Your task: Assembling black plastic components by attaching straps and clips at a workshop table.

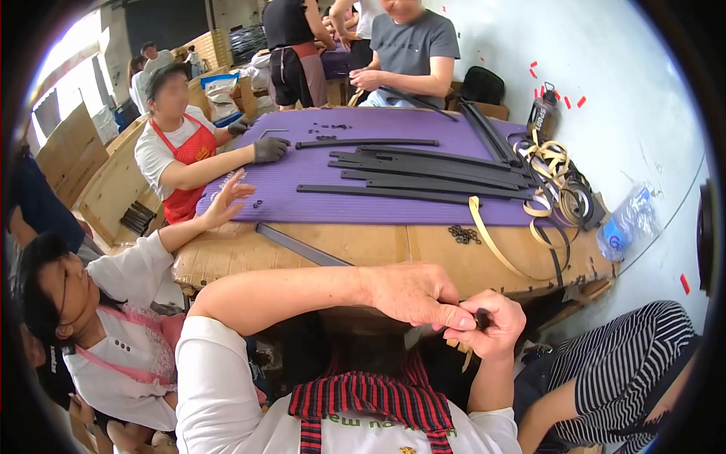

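At the left, a co-worker's bare hand [228,198] is spread over the near edge of a purple ribbed mat [249,208]; beyond it, another worker's gloved hand [270,150] rests on the mat. A flat dark bar [302,246] slants over the cardboard table edge [378,240], passing behind the person's left forearm. The left hand [412,293] is bent palm-down, its fingers curled; the thumb reaches a small dark piece [482,318], but hidden fingertips make its grip impossible to tell. Black rings [465,234] lie in a cluster beyond. Below the hands hangs a tan strip [466,358]. The right hand [501,324] has its fingers curled together, clamped on the dark piece, just off the table's near edge. Farther right, tangled strips [556,163] adjoin a clear plastic bottle [628,221].
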Demonstrator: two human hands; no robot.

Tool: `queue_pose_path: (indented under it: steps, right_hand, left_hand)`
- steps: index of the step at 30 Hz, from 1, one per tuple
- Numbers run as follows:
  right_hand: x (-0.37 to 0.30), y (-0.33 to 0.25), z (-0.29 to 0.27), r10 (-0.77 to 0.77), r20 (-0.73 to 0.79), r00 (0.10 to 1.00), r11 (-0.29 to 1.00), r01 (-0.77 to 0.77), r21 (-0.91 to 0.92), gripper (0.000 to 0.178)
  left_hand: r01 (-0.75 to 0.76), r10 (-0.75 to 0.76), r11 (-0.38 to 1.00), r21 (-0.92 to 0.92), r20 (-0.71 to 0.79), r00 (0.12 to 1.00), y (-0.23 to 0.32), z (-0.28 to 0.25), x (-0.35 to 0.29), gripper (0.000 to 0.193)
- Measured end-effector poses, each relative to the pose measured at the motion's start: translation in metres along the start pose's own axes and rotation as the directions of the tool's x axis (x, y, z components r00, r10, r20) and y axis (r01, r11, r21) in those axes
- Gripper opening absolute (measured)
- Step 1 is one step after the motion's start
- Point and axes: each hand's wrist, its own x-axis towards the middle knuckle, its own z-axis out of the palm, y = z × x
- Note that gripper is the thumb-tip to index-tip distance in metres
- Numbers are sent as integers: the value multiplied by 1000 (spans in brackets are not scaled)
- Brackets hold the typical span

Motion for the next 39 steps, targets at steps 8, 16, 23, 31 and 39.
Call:
queue_pose_path:
  steps: [8, 16, 23, 31, 39]
  right_hand:
    - [-15, 17, 15, 283, -149, 947, 886, -199, 419, 38]
    - [-24, 24, 8, 172, -173, 970, 957, -122, 263, 42]
    - [-33, 12, 12, 422, -203, 884, 850, -307, 428, 37]
    - [-17, 21, 12, 352, -106, 930, 861, -277, 427, 26]
    - [-4, 26, -1, 178, -88, 980, 938, -142, 316, 19]
  left_hand:
    - [-61, 134, 954, 294, -233, 963, -5, 7, -6, 54]
    - [-52, 115, 973, 223, -279, 953, -7, 13, -1, 60]
    - [40, -12, 991, 128, -211, 977, -8, 16, 7, 58]
    - [147, -153, 988, -50, -150, 977, -9, -3, 9, 61]
    - [103, -121, 963, -248, -59, 991, -3, -11, 16, 55]
